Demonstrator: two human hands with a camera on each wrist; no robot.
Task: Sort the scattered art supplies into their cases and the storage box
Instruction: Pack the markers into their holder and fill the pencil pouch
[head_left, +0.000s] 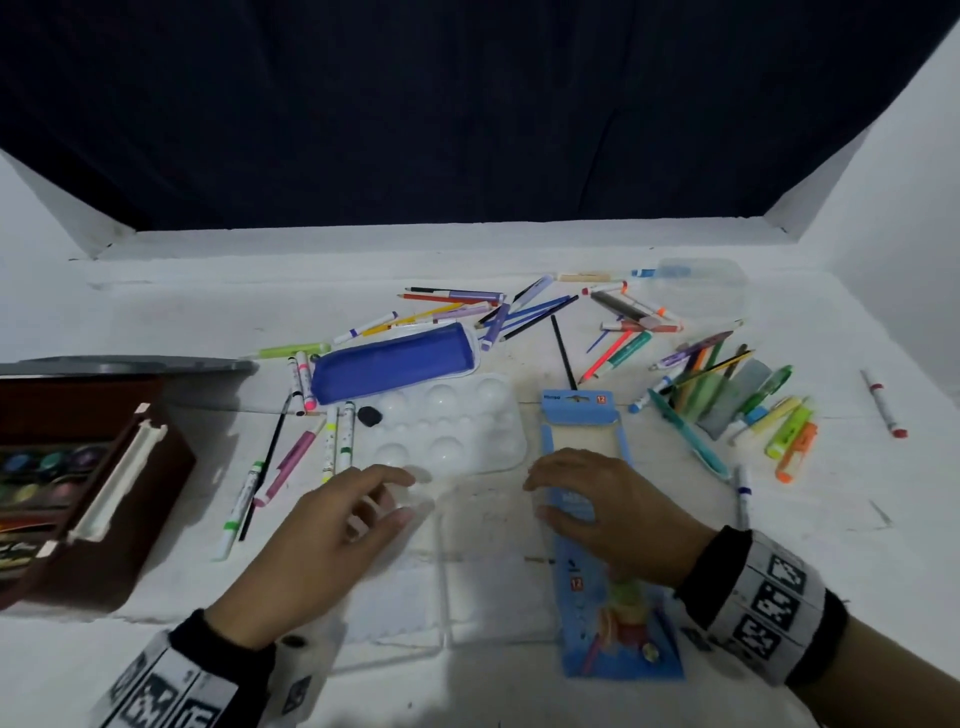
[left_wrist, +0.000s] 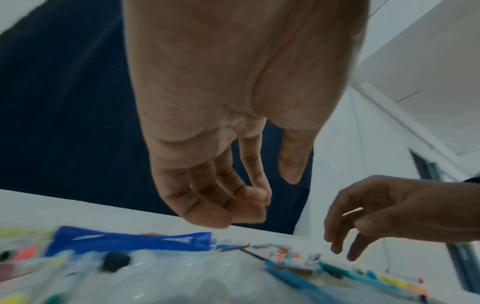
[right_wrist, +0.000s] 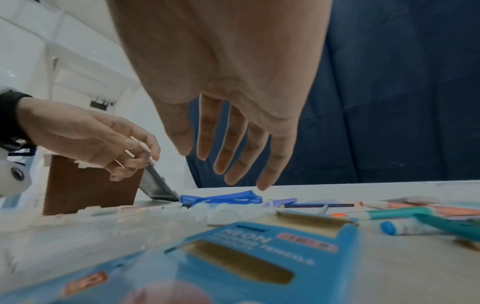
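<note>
A clear plastic case (head_left: 493, 571) lies flat at the table's front middle. My left hand (head_left: 402, 493) curls its fingers round the case's far left edge; glints of clear plastic show between the fingers of that hand (right_wrist: 135, 152) in the right wrist view. My right hand (head_left: 537, 499) hovers with straight, relaxed fingers (right_wrist: 221, 164) over the top of a blue neon-pencil box (head_left: 618, 639), at the case's right side, and holds nothing I can make out. Loose markers, pens and pencils (head_left: 727, 395) are scattered behind.
A white paint palette (head_left: 447, 421) and a blue pouch (head_left: 395, 364) lie just beyond the hands. An open brown watercolour box (head_left: 78, 483) stands at the left with a grey lid (head_left: 130, 366) behind it. Another clear case (head_left: 701, 291) sits back right. Markers (head_left: 291, 462) lie at the left.
</note>
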